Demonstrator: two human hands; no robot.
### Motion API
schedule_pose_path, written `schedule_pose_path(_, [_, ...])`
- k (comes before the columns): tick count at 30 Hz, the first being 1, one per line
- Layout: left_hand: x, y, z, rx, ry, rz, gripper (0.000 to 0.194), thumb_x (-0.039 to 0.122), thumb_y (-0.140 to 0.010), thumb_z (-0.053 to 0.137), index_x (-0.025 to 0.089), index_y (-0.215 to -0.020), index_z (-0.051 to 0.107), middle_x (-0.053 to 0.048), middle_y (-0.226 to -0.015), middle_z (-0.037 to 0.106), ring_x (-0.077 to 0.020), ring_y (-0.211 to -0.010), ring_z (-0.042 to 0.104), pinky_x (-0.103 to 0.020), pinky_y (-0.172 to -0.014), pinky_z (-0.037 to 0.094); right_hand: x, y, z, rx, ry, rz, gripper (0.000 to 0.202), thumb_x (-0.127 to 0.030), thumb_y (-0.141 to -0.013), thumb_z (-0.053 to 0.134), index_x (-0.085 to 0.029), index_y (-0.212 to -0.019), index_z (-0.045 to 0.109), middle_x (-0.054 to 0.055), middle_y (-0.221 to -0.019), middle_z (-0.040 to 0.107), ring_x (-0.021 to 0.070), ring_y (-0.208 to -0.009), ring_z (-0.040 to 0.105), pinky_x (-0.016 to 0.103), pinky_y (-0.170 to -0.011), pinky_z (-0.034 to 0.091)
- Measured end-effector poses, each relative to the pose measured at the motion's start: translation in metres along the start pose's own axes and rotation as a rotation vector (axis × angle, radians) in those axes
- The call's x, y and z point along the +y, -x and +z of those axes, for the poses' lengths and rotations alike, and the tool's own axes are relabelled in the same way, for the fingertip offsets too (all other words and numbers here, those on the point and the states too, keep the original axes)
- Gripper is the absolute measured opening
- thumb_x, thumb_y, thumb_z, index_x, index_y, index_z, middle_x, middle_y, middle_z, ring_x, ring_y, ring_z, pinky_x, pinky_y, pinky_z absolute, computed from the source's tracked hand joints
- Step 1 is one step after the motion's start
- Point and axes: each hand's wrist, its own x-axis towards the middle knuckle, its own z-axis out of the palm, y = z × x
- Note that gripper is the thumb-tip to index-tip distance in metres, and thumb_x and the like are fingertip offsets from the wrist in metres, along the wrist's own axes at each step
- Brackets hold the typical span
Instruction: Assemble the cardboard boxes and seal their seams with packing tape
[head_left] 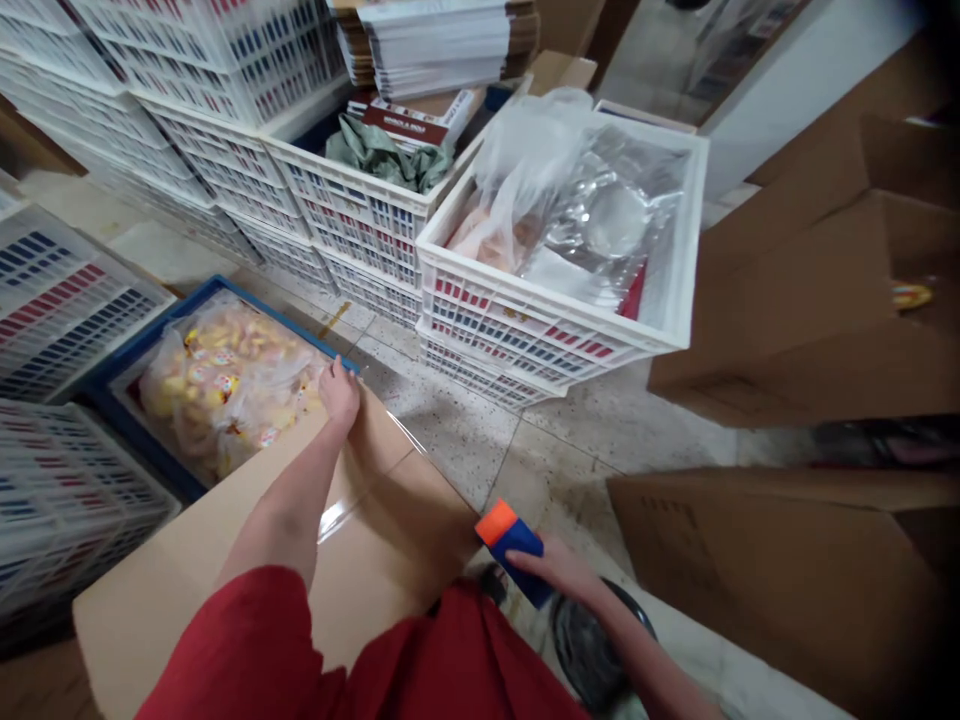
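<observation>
Below me a large cardboard box (390, 520) spans the lower left, with shiny strips along its edge and across its surface. My left hand (341, 395) grips the box's far corner, fingers closed over the edge. To the right of the box, my right hand (551, 565) is closed around a flat blue object with an orange end (517, 550); its exact kind is not clear. The orange end points toward the box's near right corner. Just past my left hand stands a blue crate (210, 290) with bagged yellow items (232, 375) inside.
White slatted crates (360, 215) stand in stacks at the back and left. A white crate (559, 350) at centre holds clear plastic bags (600, 210). Cardboard boxes (750, 560) line the right side. A round dark object (592, 640) lies near my right forearm.
</observation>
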Motion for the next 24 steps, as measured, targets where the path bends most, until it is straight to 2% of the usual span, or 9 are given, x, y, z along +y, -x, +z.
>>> schedule_pose_path(2, [0.023,0.053,0.017,-0.007,-0.014,0.114,0.056,0.032,-0.094,0.034,0.007,-0.144,0.025,-0.02,-0.15,0.028,-0.0309,-0.142,0.019,-0.049,-0.117,0.018,0.001,0.0,-0.003,-0.012,-0.032,-0.004,0.049,-0.056,-0.067,0.067,-0.012,-0.089,0.067,0.009,-0.083,0.072,0.022,-0.077,0.066,0.028,-0.067,0.05])
schedule_pose_path(5, [0.06,0.15,0.046,-0.226,-0.023,0.344,0.06,0.034,-0.095,0.028,0.007,-0.148,0.02,-0.018,-0.155,0.022,-0.027,-0.145,0.01,-0.047,-0.119,0.012,0.005,0.001,-0.004,-0.023,-0.093,-0.023,0.049,-0.051,-0.066,0.07,-0.01,-0.091,0.068,0.01,-0.084,0.073,0.0226,-0.076,0.066,0.03,-0.069,0.051])
schedule_pose_path(7, [0.08,0.207,0.063,-0.327,-0.037,0.362,0.062,0.037,-0.095,0.025,0.011,-0.15,0.017,-0.015,-0.156,0.019,-0.0252,-0.146,0.009,-0.046,-0.12,0.011,0.008,0.001,-0.003,-0.042,-0.138,-0.054,0.049,-0.051,-0.067,0.07,-0.009,-0.093,0.069,0.01,-0.084,0.073,0.0221,-0.075,0.066,0.031,-0.07,0.052])
schedule_pose_path(9, [0.093,0.244,0.074,-0.381,-0.034,0.367,0.064,0.039,-0.094,0.025,0.012,-0.151,0.013,-0.015,-0.156,0.016,-0.026,-0.145,0.007,-0.05,-0.119,0.011,0.011,-0.001,-0.002,-0.054,-0.155,-0.081,0.049,-0.051,-0.068,0.069,-0.009,-0.093,0.069,0.009,-0.083,0.072,0.0214,-0.074,0.065,0.031,-0.07,0.052])
schedule_pose_path(12, [0.1,0.262,0.077,-0.433,-0.057,0.362,0.068,0.044,-0.093,0.026,0.011,-0.151,0.013,-0.015,-0.156,0.013,-0.0288,-0.145,0.003,-0.055,-0.117,0.008,0.02,-0.002,-0.002,-0.044,-0.133,-0.115,0.05,-0.052,-0.068,0.069,-0.009,-0.093,0.069,0.008,-0.082,0.072,0.0207,-0.074,0.064,0.03,-0.069,0.051])
schedule_pose_path(16, [0.104,0.258,0.07,-0.483,-0.125,0.373,0.081,0.059,-0.088,0.033,0.009,-0.15,0.018,-0.016,-0.156,0.009,-0.0318,-0.145,0.0,-0.057,-0.117,0.004,0.056,0.014,-0.014,-0.037,-0.078,-0.13,0.051,-0.053,-0.067,0.07,-0.01,-0.094,0.068,0.008,-0.084,0.072,0.0204,-0.076,0.064,0.03,-0.071,0.05])
schedule_pose_path(20, [0.109,0.259,0.068,-0.487,-0.188,0.422,0.118,0.078,-0.06,0.056,0.012,-0.15,0.018,-0.017,-0.157,0.005,-0.0378,-0.144,-0.006,-0.06,-0.114,-0.002,0.101,0.042,-0.027,-0.076,-0.059,-0.055,0.05,-0.053,-0.066,0.069,-0.011,-0.094,0.067,0.007,-0.083,0.072,0.0199,-0.074,0.064,0.028,-0.067,0.049])
schedule_pose_path(22, [0.111,0.26,0.07,-0.474,-0.215,0.433,0.126,0.078,-0.051,0.063,0.014,-0.15,0.018,-0.017,-0.157,0.005,-0.0391,-0.143,-0.007,-0.061,-0.114,-0.004,0.109,0.048,-0.026,-0.022,0.003,-0.015,0.047,-0.053,-0.067,0.068,-0.013,-0.092,0.067,0.006,-0.082,0.072,0.0198,-0.074,0.064,0.027,-0.066,0.048])
schedule_pose_path(24, [0.113,0.262,0.073,-0.441,-0.233,0.429,0.125,0.075,-0.05,0.065,0.017,-0.15,0.019,-0.017,-0.157,0.006,-0.0388,-0.144,-0.006,-0.061,-0.113,-0.004,0.104,0.042,-0.02,0.077,0.095,0.036,0.043,-0.054,-0.068,0.067,-0.014,-0.084,0.068,0.006,-0.076,0.07,0.0202,-0.074,0.064,0.027,-0.066,0.046])
